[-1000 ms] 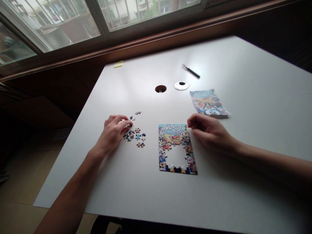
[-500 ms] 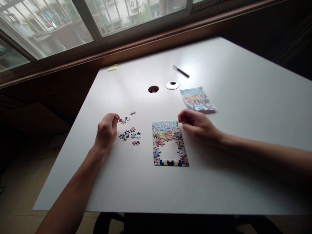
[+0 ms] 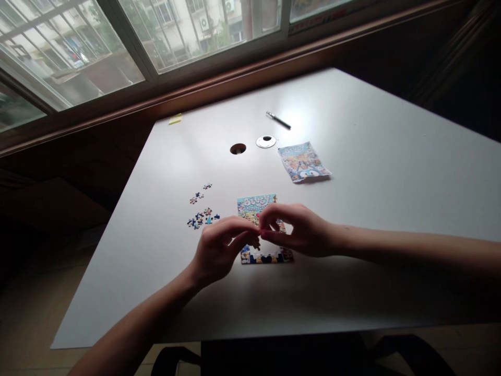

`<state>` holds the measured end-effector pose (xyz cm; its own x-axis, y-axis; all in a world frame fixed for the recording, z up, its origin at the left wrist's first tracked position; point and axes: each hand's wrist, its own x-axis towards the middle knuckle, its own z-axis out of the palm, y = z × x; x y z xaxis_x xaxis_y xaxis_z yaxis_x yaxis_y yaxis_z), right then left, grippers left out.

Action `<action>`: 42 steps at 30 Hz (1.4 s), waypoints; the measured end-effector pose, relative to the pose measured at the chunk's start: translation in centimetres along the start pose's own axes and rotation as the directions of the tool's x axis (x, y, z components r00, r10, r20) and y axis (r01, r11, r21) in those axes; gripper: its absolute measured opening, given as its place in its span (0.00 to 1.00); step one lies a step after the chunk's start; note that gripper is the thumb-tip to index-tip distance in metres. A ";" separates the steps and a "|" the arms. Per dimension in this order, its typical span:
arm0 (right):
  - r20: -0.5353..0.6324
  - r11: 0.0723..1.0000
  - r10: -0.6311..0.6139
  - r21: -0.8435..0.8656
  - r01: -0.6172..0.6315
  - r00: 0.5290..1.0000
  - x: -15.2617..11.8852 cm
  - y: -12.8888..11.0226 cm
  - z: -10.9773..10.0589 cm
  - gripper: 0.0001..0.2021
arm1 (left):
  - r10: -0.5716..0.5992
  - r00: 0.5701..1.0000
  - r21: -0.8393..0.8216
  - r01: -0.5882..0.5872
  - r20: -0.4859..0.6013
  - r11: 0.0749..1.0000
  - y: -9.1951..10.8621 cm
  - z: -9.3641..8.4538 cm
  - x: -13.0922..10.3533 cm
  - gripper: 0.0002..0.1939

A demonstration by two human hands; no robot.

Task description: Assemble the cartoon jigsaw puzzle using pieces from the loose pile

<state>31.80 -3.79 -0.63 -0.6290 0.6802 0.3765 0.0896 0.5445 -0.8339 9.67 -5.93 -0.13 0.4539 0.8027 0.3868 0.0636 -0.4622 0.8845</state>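
Note:
A partly assembled jigsaw puzzle [image 3: 256, 200] lies flat on the table, with a gap in its middle where the white surface shows. Above that gap, the fingertips of my left hand [image 3: 223, 245] and my right hand [image 3: 295, 227] meet. My left thumb and fingers are pinched together, and a small brownish puzzle piece [image 3: 257, 244] shows just under them. My right thumb and index finger close against the left fingertips; whatever lies between them is hidden. Loose puzzle pieces [image 3: 198, 219] are scattered left of the puzzle, behind my left hand. Both hands cover much of the puzzle's middle.
A printed picture sheet [image 3: 303, 161] with a curled edge lies behind my right hand. Farther back are a black pen [image 3: 278, 120], a round metal cover [image 3: 266, 141], a cable hole [image 3: 238, 149] and a yellow sticky note [image 3: 175, 119]. A window runs along the far side.
My left hand has moved right from the loose pieces to over the puzzle. My right hand has come left and nearer from the puzzle's top right corner, so the fingertips meet. The view has shifted slightly.

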 end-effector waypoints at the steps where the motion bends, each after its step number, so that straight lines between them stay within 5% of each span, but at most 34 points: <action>1: 0.027 0.992 0.059 0.110 -0.062 0.998 0.0 -0.4 0.3 0.06 | 0.053 0.998 0.022 -0.053 -0.022 0.998 0.0 0.3 0.0 0.07; 5: 0.101 0.844 0.175 0.497 -0.202 0.979 0.3 -1.2 1.1 0.08 | 0.227 0.967 0.134 -0.211 -0.119 0.968 -0.4 1.2 -0.1 0.08; 11: 0.153 0.682 0.274 0.665 -0.304 0.949 0.7 -1.7 1.4 0.10 | 0.298 0.943 0.236 -0.258 -0.148 0.937 -0.7 1.4 -0.2 0.07; 14: 0.109 0.706 0.350 0.622 -0.339 0.930 0.6 -1.7 1.1 0.08 | 0.235 0.952 0.210 -0.194 -0.197 0.958 -0.8 1.2 -0.5 0.08; 19: 0.002 0.732 0.408 0.597 -0.329 0.913 0.4 -1.6 0.5 0.10 | 0.119 0.987 0.123 -0.105 -0.113 0.987 -1.3 1.0 -1.0 0.19; 26: -0.025 0.773 0.399 0.546 -0.322 0.917 -0.1 -1.8 0.3 0.10 | 0.018 0.987 0.025 -0.014 -0.162 1.000 -1.5 0.7 -1.1 0.15; 36: -0.091 0.861 0.360 0.416 -0.294 0.928 -0.6 -1.3 0.3 0.07 | -0.016 0.984 -0.001 0.016 -0.176 1.000 -1.8 0.7 -1.1 0.15; 42: -0.154 0.948 0.285 0.191 -0.254 0.946 -0.4 -1.1 0.2 0.07 | 0.004 0.988 0.065 0.006 -0.151 0.998 -1.9 0.6 -1.0 0.13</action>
<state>31.83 -4.81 0.08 -0.4504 0.8743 0.1809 0.0973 0.2495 -0.9635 9.68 -6.06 -2.38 0.3144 0.8487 0.4252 0.1237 -0.4807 0.8681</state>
